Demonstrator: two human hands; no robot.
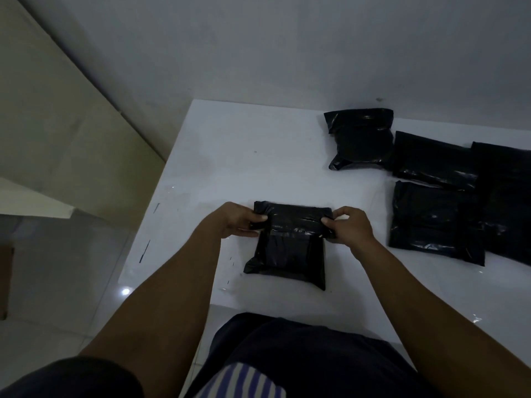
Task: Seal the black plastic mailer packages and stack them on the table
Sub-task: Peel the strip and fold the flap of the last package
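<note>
- White table (230, 156) seen from above; dim light, black plastic detail hard to read.
- Black mailer (290, 248) lying flat on the table near its front edge, directly ahead of the body, between the two hands.
- Top flap folded over toward the body; fold line running across the far end, glossy band just below it.
- Left hand (238, 219) at the mailer's far-left corner: thumb on top of the flap, fingers curled under the edge, pinching the plastic.
- Right hand (344, 225) at the far-right corner: thumb and forefinger pressed together on the flap edge, remaining fingers bent behind.
- Both grips on the flap end only; body of the mailer extending from the hands toward the near edge, resting on the table, lower-left corner flared out.
- Whether the flap is stuck down: cannot tell.
- Other black packages well apart, to the right: a puffy one (360, 137) farthest back, a flat one (434, 159) just beside it, another (431, 219) nearer, partly under the flat one's lower edge.
- A further dark package (505, 202) at the right border, cut off by the frame.
- All lying side by side or slightly overlapped.
</note>
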